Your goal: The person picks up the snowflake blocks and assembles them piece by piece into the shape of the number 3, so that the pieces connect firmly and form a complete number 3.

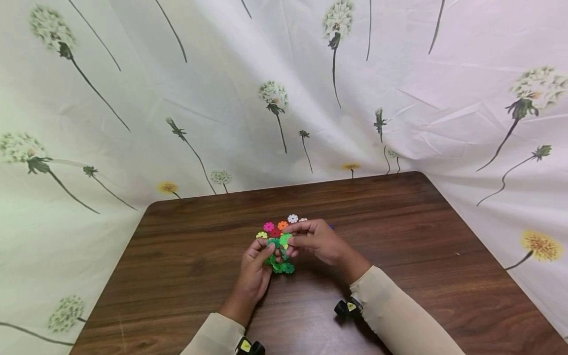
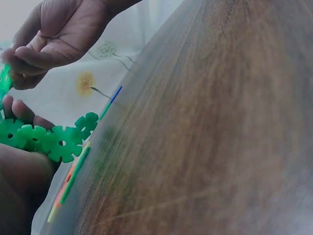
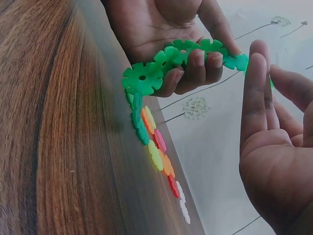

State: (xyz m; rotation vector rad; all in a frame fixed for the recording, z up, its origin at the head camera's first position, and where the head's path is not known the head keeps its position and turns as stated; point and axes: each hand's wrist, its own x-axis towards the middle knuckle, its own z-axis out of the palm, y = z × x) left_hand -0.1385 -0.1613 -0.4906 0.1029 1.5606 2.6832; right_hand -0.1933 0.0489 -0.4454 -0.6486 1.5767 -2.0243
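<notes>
A chain of green notched plastic discs, flower-shaped and linked edge to edge [image 3: 142,78], runs across my left hand [image 1: 255,271]. My left fingers curl round it, and one end hangs past the hand in the right wrist view. At the other end, my right hand [image 1: 321,242] pinches a lighter green disc [image 1: 285,239] between thumb and fingers. It meets a darker green disc [image 1: 273,243] under the left thumb; whether the two are slotted together is hard to tell. Both hands are raised over the table, close together.
Loose discs lie behind the hands on the dark wooden table [image 1: 186,246]: pink [image 1: 268,227], orange [image 1: 282,225], red [image 1: 275,232], yellow [image 1: 262,235], white [image 1: 293,218] and blue [image 1: 331,227]. The right hand partly hides them. A flower-printed cloth [image 1: 222,98] hangs behind the table.
</notes>
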